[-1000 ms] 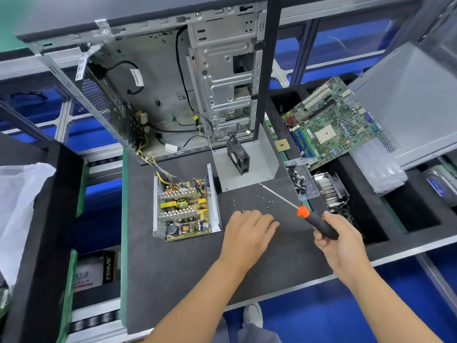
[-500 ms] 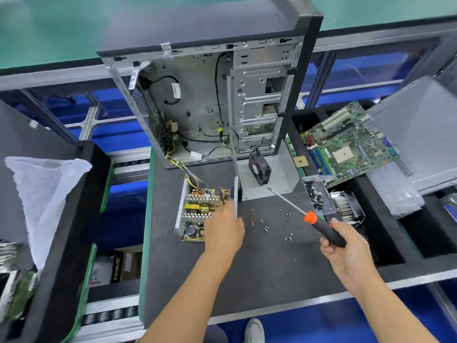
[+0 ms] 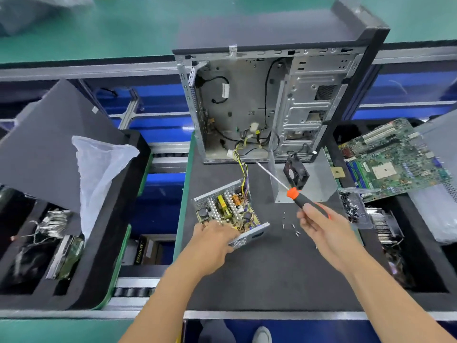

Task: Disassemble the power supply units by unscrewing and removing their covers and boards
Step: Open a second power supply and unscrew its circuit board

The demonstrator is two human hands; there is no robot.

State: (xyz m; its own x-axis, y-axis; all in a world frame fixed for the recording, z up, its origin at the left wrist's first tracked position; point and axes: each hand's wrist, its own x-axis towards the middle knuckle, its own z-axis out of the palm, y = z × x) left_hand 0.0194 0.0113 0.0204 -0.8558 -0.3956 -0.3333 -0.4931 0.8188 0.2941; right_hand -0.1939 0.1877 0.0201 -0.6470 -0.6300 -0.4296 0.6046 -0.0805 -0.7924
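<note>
Head view: power supply, cover off, sits tilted at frame centre, long axis running upper left to lower right. Left hand grasps its near edge, seemingly lifting; right hand, just right, clasps a screwdriver pointing upper left. Lower left, a box reads "PRIME".

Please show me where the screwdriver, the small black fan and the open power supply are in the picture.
screwdriver (image 3: 300, 198), head view, on the black handle just below the orange collar.
fan (image 3: 295, 172), head view, on its black frame.
power supply (image 3: 228, 209), head view, on the exposed circuit board.
</note>
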